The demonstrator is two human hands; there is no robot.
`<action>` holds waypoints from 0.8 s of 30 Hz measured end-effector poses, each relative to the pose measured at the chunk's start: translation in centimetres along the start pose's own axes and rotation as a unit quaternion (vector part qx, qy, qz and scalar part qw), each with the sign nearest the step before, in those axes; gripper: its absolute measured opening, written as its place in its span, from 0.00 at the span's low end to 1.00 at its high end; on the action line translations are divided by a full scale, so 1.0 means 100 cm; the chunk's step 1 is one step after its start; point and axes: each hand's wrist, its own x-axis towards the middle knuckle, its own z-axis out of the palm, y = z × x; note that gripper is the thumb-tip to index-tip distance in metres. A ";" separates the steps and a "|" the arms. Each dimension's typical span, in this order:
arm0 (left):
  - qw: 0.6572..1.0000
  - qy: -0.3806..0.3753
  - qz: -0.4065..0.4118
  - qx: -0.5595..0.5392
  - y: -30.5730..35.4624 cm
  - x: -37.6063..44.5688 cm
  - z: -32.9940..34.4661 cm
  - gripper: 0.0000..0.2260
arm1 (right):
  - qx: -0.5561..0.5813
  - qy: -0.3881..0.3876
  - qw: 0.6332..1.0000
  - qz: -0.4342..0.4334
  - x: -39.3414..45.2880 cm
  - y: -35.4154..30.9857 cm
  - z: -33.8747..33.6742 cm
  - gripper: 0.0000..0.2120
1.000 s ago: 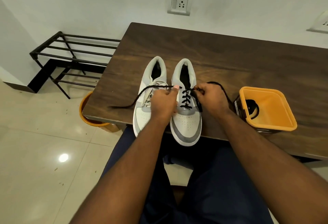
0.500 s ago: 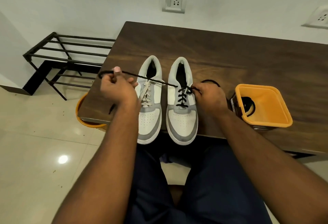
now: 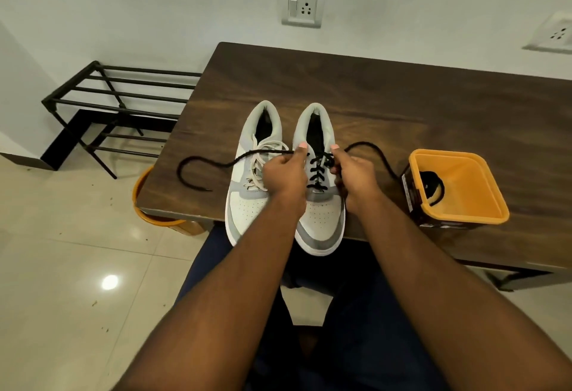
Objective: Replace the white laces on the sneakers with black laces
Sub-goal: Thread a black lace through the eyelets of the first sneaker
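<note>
orange tub [image 3: 483, 205] right of sneakers [image 3: 318, 220], perhaps holding lace

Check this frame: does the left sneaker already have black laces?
No. The left sneaker still carries white laces; only the right sneaker has the black lace threaded.

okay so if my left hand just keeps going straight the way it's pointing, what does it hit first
Your left hand points away from you and slightly right, over the black-laced shoe. Going straight on, it would probably meet that shoe's open collar first, then bare table. Height above the shoe is hard to judge.
</note>
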 end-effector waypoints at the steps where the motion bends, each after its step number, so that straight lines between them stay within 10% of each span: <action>1: 1.000 0.000 0.006 0.000 0.001 0.002 0.002 0.10 | 0.008 -0.003 1.000 0.004 0.001 -0.002 0.001 0.13; 15: 0.988 0.070 0.076 -0.114 0.004 0.009 -0.007 0.09 | 0.166 0.012 0.986 -0.019 0.006 0.008 -0.004 0.04; 19: 0.983 0.005 0.142 -0.112 0.031 0.002 -0.008 0.09 | 0.191 -0.028 0.977 -0.092 0.000 -0.008 -0.015 0.04; 24: 0.916 -0.244 0.202 0.247 0.069 -0.001 -0.004 0.12 | -0.088 -0.130 0.917 -0.367 -0.014 -0.053 -0.032 0.06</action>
